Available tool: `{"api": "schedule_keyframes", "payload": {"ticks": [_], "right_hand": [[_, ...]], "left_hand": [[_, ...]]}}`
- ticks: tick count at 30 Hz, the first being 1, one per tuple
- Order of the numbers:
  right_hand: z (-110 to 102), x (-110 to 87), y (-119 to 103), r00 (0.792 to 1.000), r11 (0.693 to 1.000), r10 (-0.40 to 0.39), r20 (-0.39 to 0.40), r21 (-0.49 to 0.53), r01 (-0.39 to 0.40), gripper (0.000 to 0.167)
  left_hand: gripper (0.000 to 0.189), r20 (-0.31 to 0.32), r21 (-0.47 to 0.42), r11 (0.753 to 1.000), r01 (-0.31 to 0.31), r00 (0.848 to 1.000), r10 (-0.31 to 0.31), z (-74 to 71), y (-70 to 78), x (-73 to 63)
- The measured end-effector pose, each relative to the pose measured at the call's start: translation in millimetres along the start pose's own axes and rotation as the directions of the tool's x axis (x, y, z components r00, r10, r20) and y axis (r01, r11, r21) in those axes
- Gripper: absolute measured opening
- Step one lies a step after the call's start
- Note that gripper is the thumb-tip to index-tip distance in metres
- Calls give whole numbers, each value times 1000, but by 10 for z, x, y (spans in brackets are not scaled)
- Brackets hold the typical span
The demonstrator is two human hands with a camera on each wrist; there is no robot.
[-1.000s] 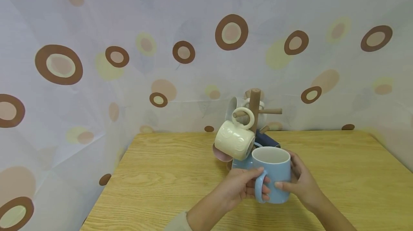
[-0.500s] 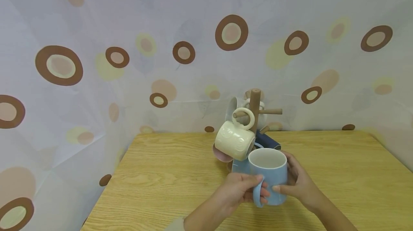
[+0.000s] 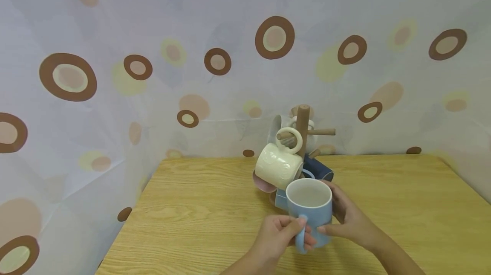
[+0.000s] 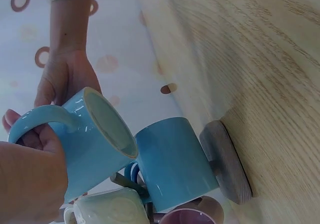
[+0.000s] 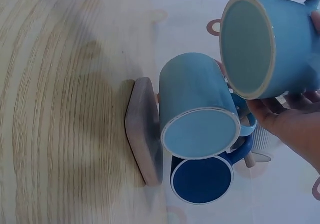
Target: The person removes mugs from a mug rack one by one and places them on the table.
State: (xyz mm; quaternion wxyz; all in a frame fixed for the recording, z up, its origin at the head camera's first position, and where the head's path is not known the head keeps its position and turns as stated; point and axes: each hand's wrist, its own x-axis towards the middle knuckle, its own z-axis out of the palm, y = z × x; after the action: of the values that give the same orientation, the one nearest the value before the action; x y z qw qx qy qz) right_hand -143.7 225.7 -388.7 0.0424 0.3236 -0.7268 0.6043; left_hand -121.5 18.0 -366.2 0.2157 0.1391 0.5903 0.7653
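Observation:
A light blue mug (image 3: 318,219) with a white inside is held upright above the table in the head view, in front of a wooden mug rack (image 3: 303,123). My left hand (image 3: 278,236) pinches its handle, fingers passing through the loop. From the other side my right hand (image 3: 350,221) grips the mug's body, thumb on the near face; its other fingers are mostly hidden behind. A second light blue mug (image 4: 172,164) hangs low on the rack, close behind the held one in both wrist views. A cream mug (image 3: 278,166) with a raised pattern hangs from an upper peg.
The rack also carries a dark blue mug (image 5: 202,181), a pink mug (image 3: 264,182) and whitish cups behind. A bare peg (image 3: 322,132) points right. The rack's wooden base (image 5: 142,129) stands on the wood-grain table (image 3: 199,206), with a spotted curtain behind.
Both hands have brought the light blue mug left and slightly down, toward me. Its handle now faces more toward me, and more of the mug's inside shows. The rack has not moved.

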Motion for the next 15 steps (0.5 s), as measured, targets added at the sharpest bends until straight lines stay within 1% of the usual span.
{"api": "schedule_keyframes", "payload": {"ticks": [4,7,9,11,13,14,15], "right_hand": [[14,21,-39,999,999,24,21,-30,-23,76],[-7,32,-85,999,999,40,31,-25,-40,62],[-29,53,-118,999,998,51,15,-22,-51,53],[-50,80,-146,998,998,47,-33,-47,-49,47],[-67,116,-173,992,993,32,-126,-105,-45,41],[-71,135,-190,981,988,20,-192,-147,-49,38],[-74,155,-207,964,979,3,-264,-197,-57,35]], "left_hand": [[41,10,20,1000,-18,1000,17,-33,-24,-61],[41,26,49,998,-30,999,29,-66,-39,-122],[42,27,64,997,-33,999,31,-91,-42,-163],[44,27,68,997,-34,999,32,-116,-41,-200],[45,23,68,997,-33,999,31,-140,-41,-239],[45,16,66,997,-31,999,30,-151,-41,-260],[45,8,59,998,-26,1000,26,-159,-41,-280]]}}
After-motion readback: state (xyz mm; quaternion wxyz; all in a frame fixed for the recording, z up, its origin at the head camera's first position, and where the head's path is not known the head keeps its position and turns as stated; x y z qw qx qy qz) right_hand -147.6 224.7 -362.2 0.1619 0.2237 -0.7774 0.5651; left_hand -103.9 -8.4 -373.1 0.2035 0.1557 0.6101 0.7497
